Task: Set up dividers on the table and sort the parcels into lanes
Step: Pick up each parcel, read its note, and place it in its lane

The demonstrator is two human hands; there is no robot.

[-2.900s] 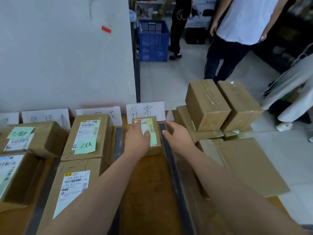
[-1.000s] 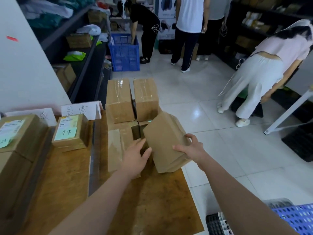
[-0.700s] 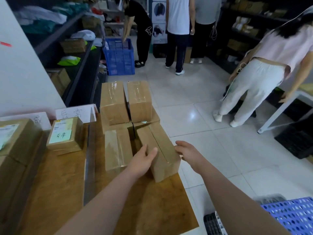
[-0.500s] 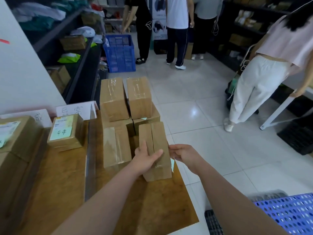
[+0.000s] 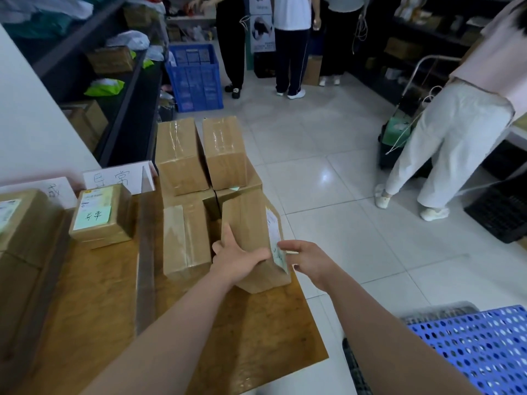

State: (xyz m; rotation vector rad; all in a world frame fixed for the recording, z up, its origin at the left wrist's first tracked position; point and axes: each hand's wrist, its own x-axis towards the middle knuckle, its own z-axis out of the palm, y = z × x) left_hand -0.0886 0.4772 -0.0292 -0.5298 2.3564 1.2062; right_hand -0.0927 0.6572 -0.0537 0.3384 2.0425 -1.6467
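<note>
A brown cardboard parcel [image 5: 251, 238] stands tilted on its side near the table's right edge, its shipping label facing right. My left hand [image 5: 238, 259] grips its near left side. My right hand [image 5: 308, 259] hovers at the label side, fingers spread, fingertips touching the label's corner. Beside it lies another taped parcel [image 5: 184, 238], and behind them is a stack of parcels [image 5: 199, 158]. A dark divider strip [image 5: 145, 252] runs front to back. Left of it a small parcel [image 5: 99, 216] with a green note sits before a handwritten lane sign [image 5: 114, 178].
Larger parcels [image 5: 22, 223] fill the lanes at far left. The table's right edge [image 5: 308, 303] drops to white tiled floor. A blue perforated crate [image 5: 479, 346] sits at lower right. Several people [image 5: 456, 129] stand on the floor; a blue bin [image 5: 196, 78] and shelves lie beyond.
After I placed the small parcel by the lane sign, my view swung right. I took a parcel from the right-hand pile, set it down, and tipped it so its label faces right.
</note>
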